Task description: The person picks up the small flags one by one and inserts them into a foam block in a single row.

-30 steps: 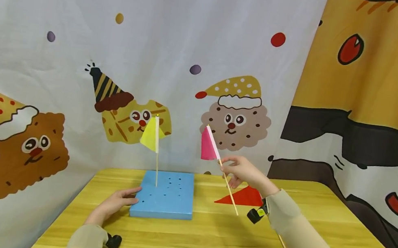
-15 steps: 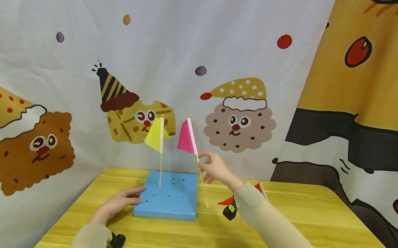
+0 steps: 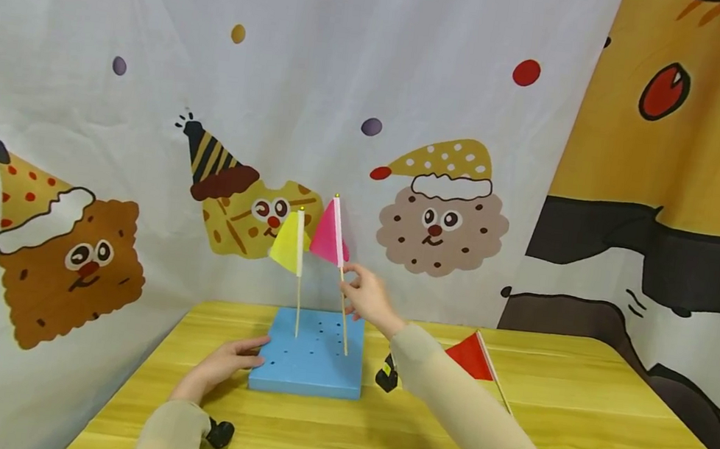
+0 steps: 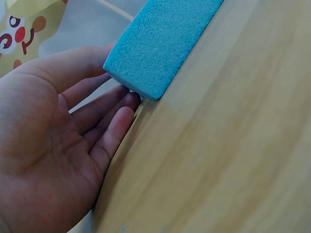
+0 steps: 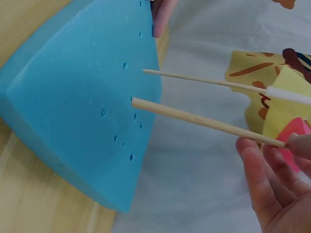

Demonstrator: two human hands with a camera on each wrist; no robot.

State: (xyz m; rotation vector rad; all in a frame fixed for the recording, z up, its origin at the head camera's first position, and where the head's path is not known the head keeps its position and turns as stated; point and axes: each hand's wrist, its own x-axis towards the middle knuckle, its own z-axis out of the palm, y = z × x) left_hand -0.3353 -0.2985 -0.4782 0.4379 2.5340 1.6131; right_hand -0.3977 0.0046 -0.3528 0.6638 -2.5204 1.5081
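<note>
My right hand (image 3: 370,300) pinches the thin wooden stick of a pink flag (image 3: 329,237) just below the cloth. The stick tilts slightly, and its bare lower end (image 5: 141,103) is over a blue foam block (image 3: 305,379); the right wrist view shows that tip outside the foam. Small holes dot the block's top. A yellow flag (image 3: 288,246) stands nearly upright in the block, left of the pink one. My left hand (image 3: 220,367) rests against the block's left side, its extended fingers (image 4: 116,131) touching the edge.
A red flag (image 3: 471,358) lies on the wooden table (image 3: 308,441), partly hidden behind my right forearm. A white cloth (image 3: 314,41) with cartoon prints hangs behind the table. Each wrist wears a small black camera (image 3: 220,434).
My right hand has carried the pink flag leftward from over the table to over the block, and its stick is more upright. The red flag shows more clearly. My left hand stays against the block.
</note>
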